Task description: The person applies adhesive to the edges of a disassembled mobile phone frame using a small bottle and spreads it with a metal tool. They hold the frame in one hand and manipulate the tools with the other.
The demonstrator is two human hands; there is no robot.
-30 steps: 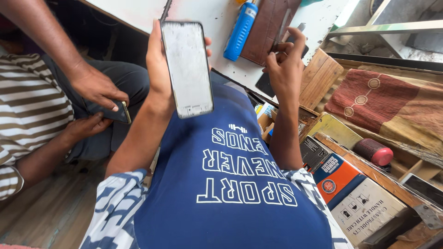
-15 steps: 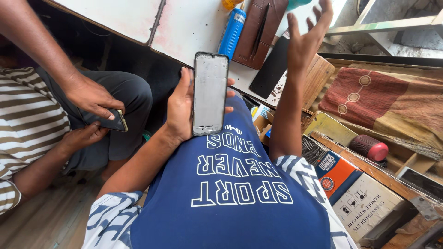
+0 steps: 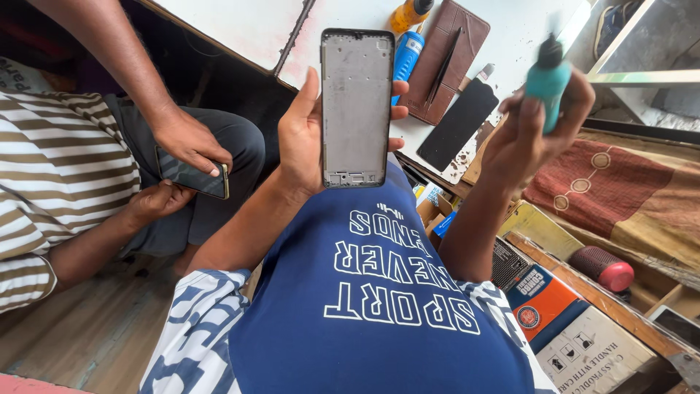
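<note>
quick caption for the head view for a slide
Left hand holds a bare grey phone frame upright while right hand grips a small teal bottle.

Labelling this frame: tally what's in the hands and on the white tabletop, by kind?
Phone frame in left hand: 1
Teal bottle in right hand: 1
Phone in the neighbour's hands: 1
Blue cylinder: 1
Orange bottle: 1
Brown wallet case: 1
Black panel: 1
Total: 7

Worktop: I see a white table [image 3: 240, 29], scuffed and stained near its right edge.
On it: a brown leather wallet case [image 3: 450, 55], a black phone panel [image 3: 458, 124], a blue cylinder [image 3: 408, 55], an orange bottle [image 3: 410, 13].
</note>
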